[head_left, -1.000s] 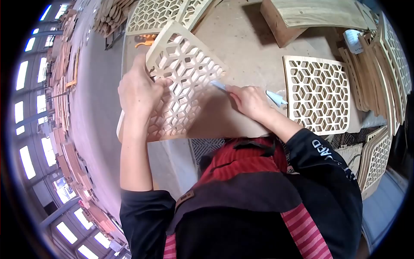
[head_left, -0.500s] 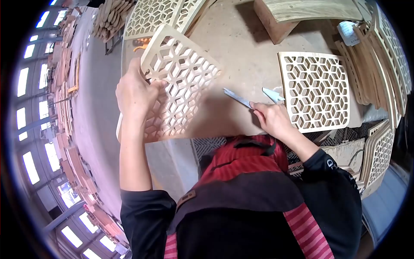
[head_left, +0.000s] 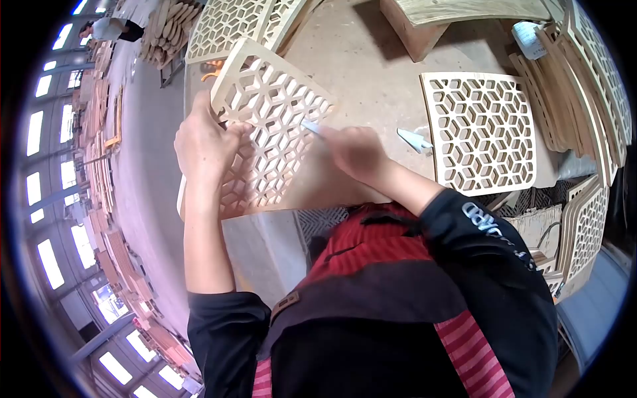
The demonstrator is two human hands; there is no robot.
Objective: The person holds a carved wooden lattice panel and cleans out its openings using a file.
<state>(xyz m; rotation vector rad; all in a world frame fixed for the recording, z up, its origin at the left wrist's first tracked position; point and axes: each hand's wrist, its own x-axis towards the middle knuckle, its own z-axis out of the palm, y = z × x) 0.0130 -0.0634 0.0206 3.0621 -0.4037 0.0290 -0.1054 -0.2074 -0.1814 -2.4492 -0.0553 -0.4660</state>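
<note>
My left hand [head_left: 207, 142] grips a wooden lattice panel [head_left: 275, 113] by its left edge, thumb across the face, and holds it tilted up over the workbench [head_left: 361, 66]. In my right hand [head_left: 358, 152], blurred by motion, is a thin pale-blue strip [head_left: 310, 126] that looks like folded sandpaper. The strip's tip is at the panel's openings, right of its middle. A second pale-blue folded piece [head_left: 415, 140] lies on the bench, beside another lattice panel [head_left: 481, 132] lying flat at the right.
More lattice panels [head_left: 229, 30] lie at the back left, near an orange-handled object [head_left: 211, 68]. A wooden stand [head_left: 424, 30] is at the back. Curved wooden pieces [head_left: 551, 99] and upright panels [head_left: 587, 225] stack at the right. Another person [head_left: 109, 28] is far off at upper left.
My right hand has moved left with the strip, from over the bare bench to the held panel's openings. My left hand keeps its hold. A person has come into view far off.
</note>
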